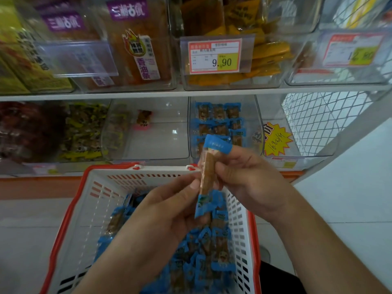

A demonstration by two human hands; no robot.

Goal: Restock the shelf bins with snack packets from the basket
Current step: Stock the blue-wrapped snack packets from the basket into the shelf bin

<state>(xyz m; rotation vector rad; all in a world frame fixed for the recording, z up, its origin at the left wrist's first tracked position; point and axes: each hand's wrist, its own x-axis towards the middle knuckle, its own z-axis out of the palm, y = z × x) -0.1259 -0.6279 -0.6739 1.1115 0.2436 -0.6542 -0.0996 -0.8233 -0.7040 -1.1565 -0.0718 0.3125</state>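
A long brown snack packet with blue ends (pixel 209 175) stands almost upright above the basket. My right hand (pixel 248 177) grips its upper half, fingers curled round it. My left hand (pixel 169 206) pinches its lower part from the left. Below them a white basket with a red rim (pixel 74 211) holds several blue-and-brown packets (pixel 203 257). Straight behind, on the lower shelf, a clear bin (pixel 254 115) holds several packets of the same kind (pixel 219 122).
Left of that bin a clear bin (pixel 148 143) holds one small packet (pixel 144 118). Further left are bins of green and dark snacks. The upper shelf carries bins of orange packets with a 9.90 price tag (pixel 215 55). A white wire mesh panel (pixel 318 117) closes the right end.
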